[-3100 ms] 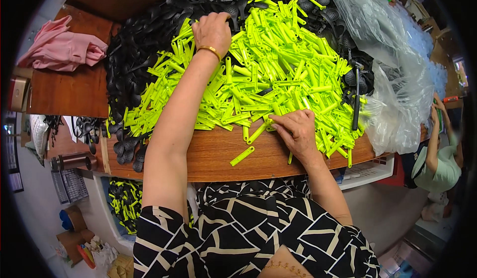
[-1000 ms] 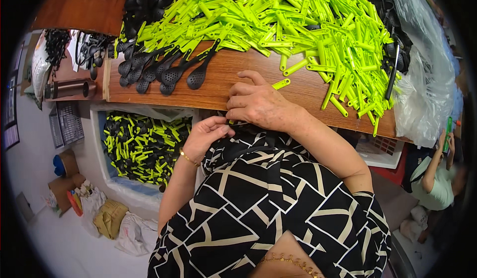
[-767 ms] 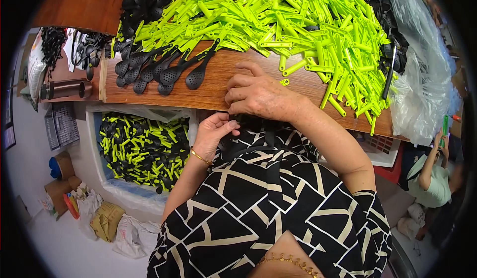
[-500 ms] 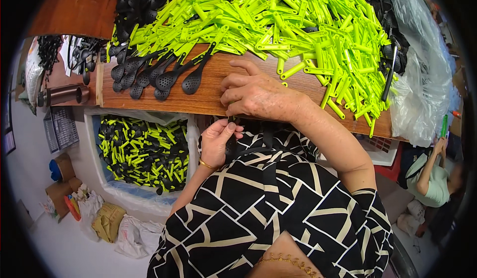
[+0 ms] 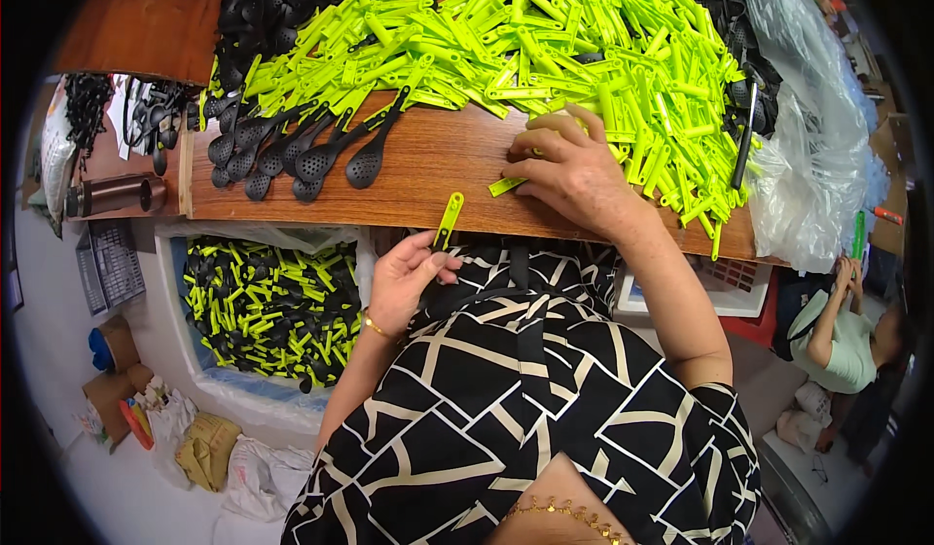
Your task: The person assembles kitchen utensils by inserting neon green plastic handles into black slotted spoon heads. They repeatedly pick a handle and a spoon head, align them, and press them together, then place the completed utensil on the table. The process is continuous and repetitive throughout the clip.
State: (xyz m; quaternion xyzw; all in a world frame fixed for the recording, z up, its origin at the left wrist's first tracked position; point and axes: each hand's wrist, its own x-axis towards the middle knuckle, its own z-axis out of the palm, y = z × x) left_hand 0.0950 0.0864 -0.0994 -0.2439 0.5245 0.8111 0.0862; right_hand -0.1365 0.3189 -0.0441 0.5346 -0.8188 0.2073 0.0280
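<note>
With a closed grip of thumb against fingers in the left hand (image 5: 399,282), pinching one green handle (image 5: 449,218), tilted slightly with the rounded end up, at the near edge of the surface (image 5: 428,163). Holding the right hand (image 5: 576,173) low over the surface with fingers loosely curled; cannot tell whether pinching or only touching another green piece (image 5: 505,187). Probably light, stiff and slick, hard to break; best taken across the narrow sides near the middle. Lying beyond: a heap of green handles (image 5: 662,58), with black slotted spoons (image 5: 365,163) to the left.
</note>
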